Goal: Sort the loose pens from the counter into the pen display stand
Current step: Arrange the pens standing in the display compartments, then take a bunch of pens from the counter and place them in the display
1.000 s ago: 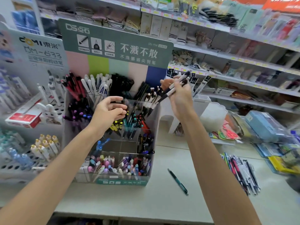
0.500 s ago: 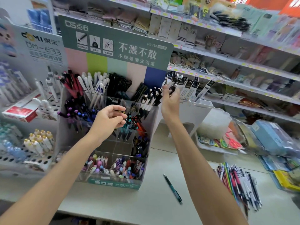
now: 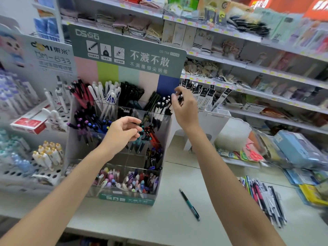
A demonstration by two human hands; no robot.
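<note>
Hands reach over the desk (image 3: 159, 219), where a loose teal pen (image 3: 190, 205) and a pen pile (image 3: 264, 197) lie. These are light, stiff and smooth, probably best pinched mid-barrel. At the pen display stand (image 3: 124, 199), the left hand (image 3: 122, 134) curls by the middle tier, its grip unclear. The right hand (image 3: 185, 110) pinches the tops of the black-and-white pens (image 3: 160, 109). The pile's right edge is blurred.

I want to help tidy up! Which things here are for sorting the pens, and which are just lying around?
For the job: pen stand, teal pen, pen pile, left hand, right hand pinching black pens.

Just lying about: red box, blue case, socks.
</note>
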